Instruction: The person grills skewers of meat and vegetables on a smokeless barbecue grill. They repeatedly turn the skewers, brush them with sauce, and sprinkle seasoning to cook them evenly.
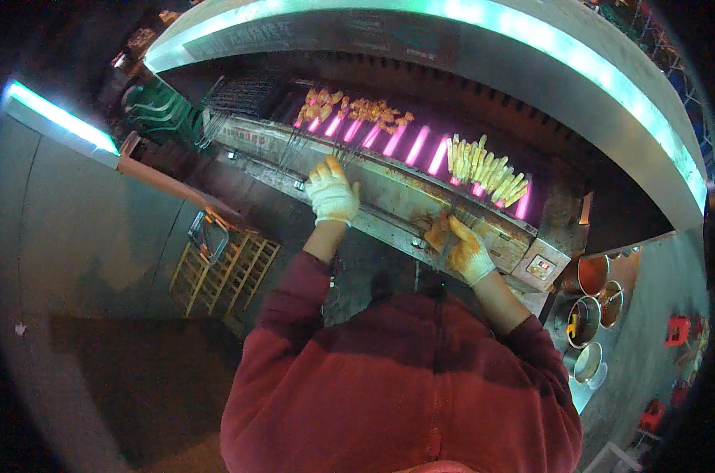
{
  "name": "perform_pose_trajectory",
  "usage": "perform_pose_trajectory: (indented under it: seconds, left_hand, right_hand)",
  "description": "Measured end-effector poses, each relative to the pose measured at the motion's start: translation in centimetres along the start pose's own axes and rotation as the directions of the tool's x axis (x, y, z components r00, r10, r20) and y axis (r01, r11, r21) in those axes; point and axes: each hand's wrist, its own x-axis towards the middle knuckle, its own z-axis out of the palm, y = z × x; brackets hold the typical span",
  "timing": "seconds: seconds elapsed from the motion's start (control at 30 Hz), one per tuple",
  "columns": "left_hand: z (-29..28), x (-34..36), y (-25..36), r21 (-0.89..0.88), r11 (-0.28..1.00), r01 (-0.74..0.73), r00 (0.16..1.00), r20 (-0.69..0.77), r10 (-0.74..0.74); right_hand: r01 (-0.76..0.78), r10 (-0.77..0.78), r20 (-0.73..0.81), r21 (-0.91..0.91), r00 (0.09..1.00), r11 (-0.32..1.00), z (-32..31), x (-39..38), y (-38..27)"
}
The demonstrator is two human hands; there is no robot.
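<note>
Both my hands wear whitish work gloves with orange-stained fingers. My left hand [331, 191] is over the grill's front ledge, beside the thin sticks of the meat skewers [318, 106]. Its fingers point toward the grill and the thumb stands apart; I see nothing in it. At the right, my right hand [461, 247] closes around the stick ends of the pale, long skewers [483, 169], thumb on top. Those skewers fan out side by side over the glowing pink-lit bars. Browned pieces of meat lie on the left half of the grill [404, 197].
A curved hood [452, 39] with a light strip arches over the grill. A control box [540, 266] sits at its right end. Beyond stand several round pots [584, 319]. Green baskets [164, 110] and a slatted wooden rack [223, 272] are on the left.
</note>
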Motion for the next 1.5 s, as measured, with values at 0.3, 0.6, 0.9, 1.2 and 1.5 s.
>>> perform_pose_trajectory:
  seconds: [0.3, 0.6, 0.9, 1.2, 1.5]
  left_hand:
    - [7.5, 4.2, -6.3, -0.243, 0.965, 0.096, 0.886, 0.462, 0.028]
    - [10.7, 3.5, -10.6, -0.82, 0.047, 0.571, 0.738, 0.538, 0.408]
    - [11.1, 5.2, -9.7, 0.177, -0.355, 0.918, 0.321, 0.193, 0.927]
    - [11.3, 5.2, -10.8, 0.098, -0.407, 0.908, 0.336, 0.411, 0.847]
    - [7.5, 3.0, -12.3, -0.85, 0.487, 0.203, 0.945, 0.3, 0.13]
  right_hand:
    - [0.077, -0.079, -0.031, -0.049, 0.996, 0.996, 2.9, -0.8, 0.8]
    - [0.123, -0.153, -0.17, -0.173, 0.973, 0.977, 2.8, -0.5, 1.5]
    - [0.198, -0.258, -0.158, -0.319, 0.953, 0.927, 2.5, -0.5, 1.9]
    - [0.257, -0.276, -0.145, -0.136, 0.95, 0.957, 3.0, -0.1, 2.2]
    - [0.22, -0.263, -0.271, -0.179, 0.926, 0.959, 3.1, -0.4, 2.2]
